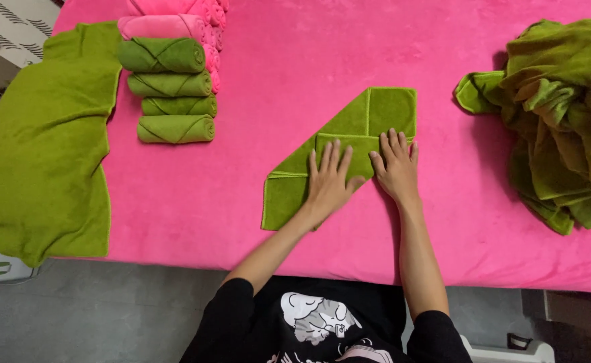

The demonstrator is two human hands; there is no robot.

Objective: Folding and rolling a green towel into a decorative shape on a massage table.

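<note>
Bright, even light falls from above, saturating the pink table cover (295,222). Soft, short shadows lie beside the forearms and under the heap of green towels (564,121). The picture is sharp throughout, without glare; straight edges bow slightly near the corners.

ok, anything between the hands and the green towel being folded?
Nothing visible. The left hand and right hand both lie flat, palms down, directly on the folded green towel. The rolled towels and loose towel pile sit well off to the sides.
</note>
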